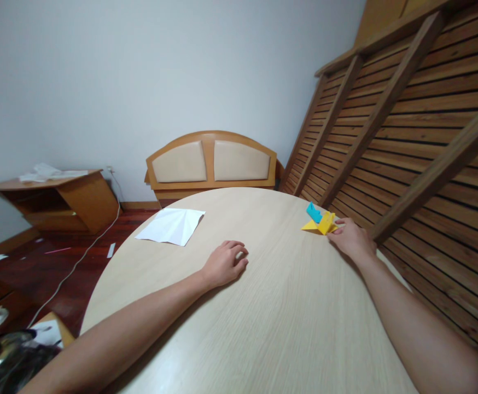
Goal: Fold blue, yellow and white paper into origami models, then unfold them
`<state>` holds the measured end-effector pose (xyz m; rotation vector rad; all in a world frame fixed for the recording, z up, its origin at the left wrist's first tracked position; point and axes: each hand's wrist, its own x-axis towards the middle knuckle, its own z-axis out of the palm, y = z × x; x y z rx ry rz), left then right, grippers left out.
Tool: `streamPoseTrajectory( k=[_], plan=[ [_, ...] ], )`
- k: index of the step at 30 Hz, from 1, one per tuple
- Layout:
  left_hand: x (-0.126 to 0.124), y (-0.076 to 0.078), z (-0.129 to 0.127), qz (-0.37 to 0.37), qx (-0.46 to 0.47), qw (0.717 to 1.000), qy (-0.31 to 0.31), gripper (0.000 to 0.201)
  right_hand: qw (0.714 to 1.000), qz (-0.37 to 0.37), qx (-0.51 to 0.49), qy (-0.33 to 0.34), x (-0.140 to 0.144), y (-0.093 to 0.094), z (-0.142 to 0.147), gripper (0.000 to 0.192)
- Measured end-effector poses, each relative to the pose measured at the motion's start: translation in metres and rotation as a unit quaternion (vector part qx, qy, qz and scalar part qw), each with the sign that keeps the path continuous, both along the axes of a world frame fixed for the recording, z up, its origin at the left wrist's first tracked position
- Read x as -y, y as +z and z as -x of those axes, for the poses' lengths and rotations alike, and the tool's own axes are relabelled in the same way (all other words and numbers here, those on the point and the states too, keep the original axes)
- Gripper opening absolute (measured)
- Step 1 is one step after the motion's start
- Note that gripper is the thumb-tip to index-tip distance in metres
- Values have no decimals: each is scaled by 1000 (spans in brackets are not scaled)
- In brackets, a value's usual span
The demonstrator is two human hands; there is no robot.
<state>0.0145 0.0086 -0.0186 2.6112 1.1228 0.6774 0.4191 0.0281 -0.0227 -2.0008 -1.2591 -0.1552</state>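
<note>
Right arm's stretched out over the counter point(272, 334), and the right hand point(353, 239) has its fingertips at the yellow folded paper point(326, 223) near the right edge, can't tell if that grip is actually pinching it. Blue folded paper point(314, 212) sits just beside. Left hand point(225, 264) just rests mid-counter, fingers loosely curled, grip released, creased white sheet point(173, 226) beyond it

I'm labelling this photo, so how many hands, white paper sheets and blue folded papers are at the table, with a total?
Hands: 2 (left hand, right hand)
White creased paper sheet: 1
Blue folded paper: 1
Total: 4
</note>
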Motion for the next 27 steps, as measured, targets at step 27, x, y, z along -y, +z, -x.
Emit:
streamPoseTrajectory(
  k=[27],
  plan=[
    [-58, 3, 63, 23, -149, 968, 201, 45, 861, 90, 116, 487, 19, 0, 126, 47]
  ],
)
